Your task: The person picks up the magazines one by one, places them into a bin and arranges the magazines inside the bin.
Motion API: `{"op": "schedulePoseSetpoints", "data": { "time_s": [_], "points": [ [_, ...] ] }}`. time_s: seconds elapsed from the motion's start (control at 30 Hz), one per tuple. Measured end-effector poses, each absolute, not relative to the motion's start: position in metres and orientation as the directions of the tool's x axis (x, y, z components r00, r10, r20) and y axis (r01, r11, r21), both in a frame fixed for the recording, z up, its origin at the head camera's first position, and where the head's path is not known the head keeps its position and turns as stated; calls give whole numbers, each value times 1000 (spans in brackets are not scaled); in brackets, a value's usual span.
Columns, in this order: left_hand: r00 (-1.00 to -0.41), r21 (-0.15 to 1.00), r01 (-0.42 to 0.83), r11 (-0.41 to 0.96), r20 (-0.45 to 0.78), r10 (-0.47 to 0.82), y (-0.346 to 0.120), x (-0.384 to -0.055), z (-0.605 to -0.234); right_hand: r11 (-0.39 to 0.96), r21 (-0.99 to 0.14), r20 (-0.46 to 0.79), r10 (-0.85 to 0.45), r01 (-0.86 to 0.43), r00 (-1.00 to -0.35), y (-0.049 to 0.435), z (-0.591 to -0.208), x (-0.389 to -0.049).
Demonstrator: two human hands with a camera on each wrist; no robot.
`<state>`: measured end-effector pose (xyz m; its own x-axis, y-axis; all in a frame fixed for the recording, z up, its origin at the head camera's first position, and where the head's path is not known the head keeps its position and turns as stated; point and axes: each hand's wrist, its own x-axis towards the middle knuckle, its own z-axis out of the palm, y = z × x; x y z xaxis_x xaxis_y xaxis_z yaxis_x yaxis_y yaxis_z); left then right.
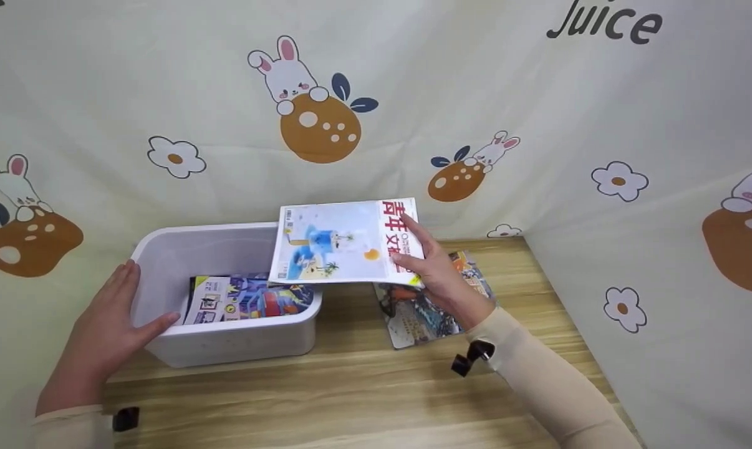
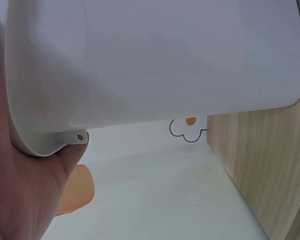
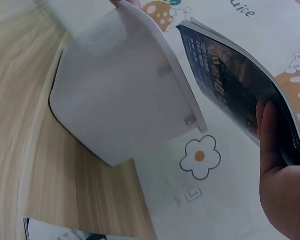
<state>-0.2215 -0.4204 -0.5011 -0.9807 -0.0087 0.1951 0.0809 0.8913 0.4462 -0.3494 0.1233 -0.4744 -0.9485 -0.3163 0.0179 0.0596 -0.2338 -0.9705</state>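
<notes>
My right hand grips a magazine by its right end, with the thumb on the pale cover that carries red characters. The magazine's far end overlaps the right rim of a white plastic bin. In the right wrist view its dark underside shows, with fingers spread beneath. On the left, my left hand holds the bin at its rim corner; in the left wrist view a finger lies under the rim. Inside the bin lie colourful magazines, partly hidden by the front wall.
Another magazine lies on the wooden table, right of the bin and partly under my right arm. A pale cloth wall printed with rabbits, fruit and flowers stands close behind the bin and along the right side.
</notes>
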Motion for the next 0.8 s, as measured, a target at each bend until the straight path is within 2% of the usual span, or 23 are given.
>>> {"op": "schedulePoseSetpoints", "data": {
  "time_s": [0.33,0.57,0.8],
  "points": [
    [-973,445,109,889,229,5,-420,-220,-500,-228,-972,29,-330,50,-944,85,-469,-347],
    [-975,443,100,891,223,-2,-421,-221,-501,-277,-959,52,-356,53,-933,55,-465,-347],
    [-979,440,80,894,204,-13,-421,-222,-501,-241,-969,46,-359,45,-932,30,-462,-349]
  ]
}}
